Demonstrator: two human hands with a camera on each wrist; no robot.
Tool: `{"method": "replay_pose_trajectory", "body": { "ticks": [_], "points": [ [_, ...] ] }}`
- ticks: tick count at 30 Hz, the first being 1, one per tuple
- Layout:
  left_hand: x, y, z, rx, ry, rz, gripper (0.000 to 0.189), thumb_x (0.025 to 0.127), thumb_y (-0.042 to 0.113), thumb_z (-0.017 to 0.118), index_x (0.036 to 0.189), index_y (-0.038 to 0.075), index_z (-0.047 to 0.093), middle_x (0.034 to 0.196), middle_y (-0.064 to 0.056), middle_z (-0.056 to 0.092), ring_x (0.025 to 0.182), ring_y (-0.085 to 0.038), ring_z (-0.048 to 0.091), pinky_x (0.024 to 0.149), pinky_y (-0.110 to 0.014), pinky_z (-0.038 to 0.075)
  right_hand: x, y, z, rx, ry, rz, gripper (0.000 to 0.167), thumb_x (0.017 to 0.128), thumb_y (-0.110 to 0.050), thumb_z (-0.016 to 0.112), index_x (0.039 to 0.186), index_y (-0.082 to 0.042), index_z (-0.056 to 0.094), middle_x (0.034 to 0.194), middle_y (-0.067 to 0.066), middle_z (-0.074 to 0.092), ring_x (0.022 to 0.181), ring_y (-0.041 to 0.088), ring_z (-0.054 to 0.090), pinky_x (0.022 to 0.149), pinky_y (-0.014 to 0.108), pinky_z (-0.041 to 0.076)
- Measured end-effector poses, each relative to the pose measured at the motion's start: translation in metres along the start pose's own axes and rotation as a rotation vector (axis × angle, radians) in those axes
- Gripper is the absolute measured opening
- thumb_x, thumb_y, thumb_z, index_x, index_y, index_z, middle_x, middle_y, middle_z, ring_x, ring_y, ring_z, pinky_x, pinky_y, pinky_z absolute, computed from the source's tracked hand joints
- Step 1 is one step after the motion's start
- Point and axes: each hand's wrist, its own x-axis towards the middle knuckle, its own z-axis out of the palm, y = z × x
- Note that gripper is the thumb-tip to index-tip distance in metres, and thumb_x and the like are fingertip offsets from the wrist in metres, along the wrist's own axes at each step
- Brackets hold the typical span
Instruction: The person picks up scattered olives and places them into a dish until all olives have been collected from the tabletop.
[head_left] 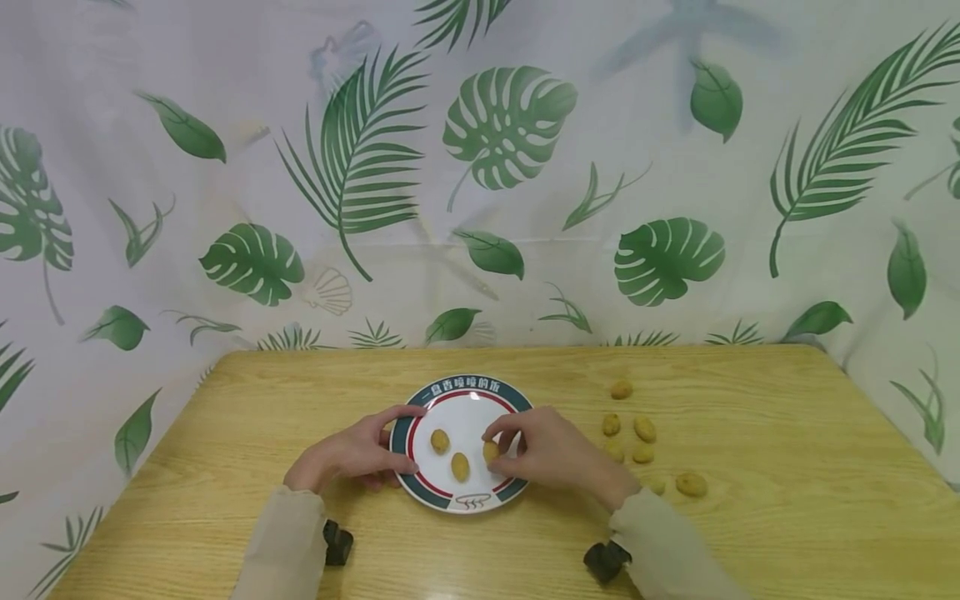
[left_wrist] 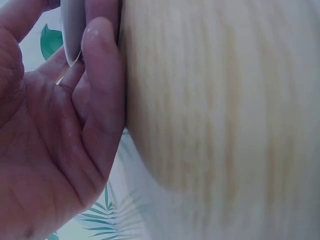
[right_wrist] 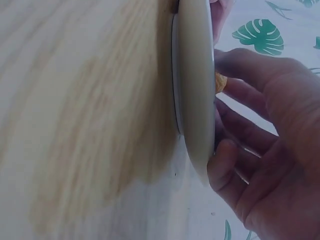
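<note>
A round white plate (head_left: 465,417) with a dark blue-green rim and red ring rests on the wooden table. My left hand (head_left: 352,450) grips its left edge, with fingers partly beneath the rim in the left wrist view. Over the plate's right side, my right hand (head_left: 555,450) pinches a small yellow-brown oval piece (head_left: 491,452) between thumb and fingers. Seen from the right wrist, that piece (right_wrist: 220,83) looks rough and is mostly hidden by the plate and fingers. Two similar oval pieces, one upper (head_left: 439,441) and one lower (head_left: 460,467), lie on the plate.
Several more yellow-brown oval pieces lie loose on the table (head_left: 750,417) right of the plate, including one at the back (head_left: 621,389) and one nearer the front (head_left: 691,484). A leaf-patterned cloth (head_left: 480,283) hangs behind the table.
</note>
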Motion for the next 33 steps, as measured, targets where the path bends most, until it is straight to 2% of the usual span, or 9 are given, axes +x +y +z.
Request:
{"method": "replay_pose_trajectory", "body": {
  "ticks": [8,18,25,33],
  "points": [
    [0.000,-0.001,0.000,0.003,-0.008,0.011,0.076,0.088,0.020,0.080,0.152,0.033,0.042,0.102,-0.008,0.066,0.073,-0.020,0.063,0.061,-0.028,0.051,0.002,-0.006,0.005,-0.099,-0.005,0.057,0.022,0.084,-0.029,0.083,0.104,-0.024,0.076,0.084,-0.013,0.068,0.075,0.007,0.057,0.066,0.025,0.047],
    [0.001,-0.001,0.000,0.010,-0.001,0.012,0.076,0.088,0.021,0.080,0.152,0.033,0.042,0.104,-0.009,0.066,0.074,-0.020,0.064,0.062,-0.028,0.052,0.001,-0.008,0.004,-0.089,-0.027,0.095,0.028,0.085,-0.029,0.082,0.112,-0.023,0.076,0.087,-0.012,0.067,0.074,0.009,0.057,0.064,0.025,0.046],
    [0.001,-0.001,0.000,0.012,-0.007,0.025,0.075,0.088,0.020,0.080,0.152,0.033,0.042,0.102,-0.008,0.066,0.073,-0.020,0.063,0.061,-0.028,0.051,-0.003,-0.002,-0.001,-0.006,-0.002,0.026,0.027,0.088,-0.024,0.080,0.114,-0.018,0.076,0.093,-0.008,0.068,0.076,0.009,0.057,0.069,0.023,0.048],
    [0.000,-0.001,0.000,0.019,-0.004,0.026,0.075,0.088,0.020,0.080,0.152,0.032,0.042,0.103,-0.008,0.066,0.074,-0.020,0.063,0.061,-0.028,0.051,-0.010,0.004,-0.010,0.037,0.028,-0.004,0.025,0.091,-0.022,0.079,0.115,-0.015,0.075,0.089,-0.009,0.065,0.075,0.011,0.056,0.065,0.021,0.048]
  ]
}}
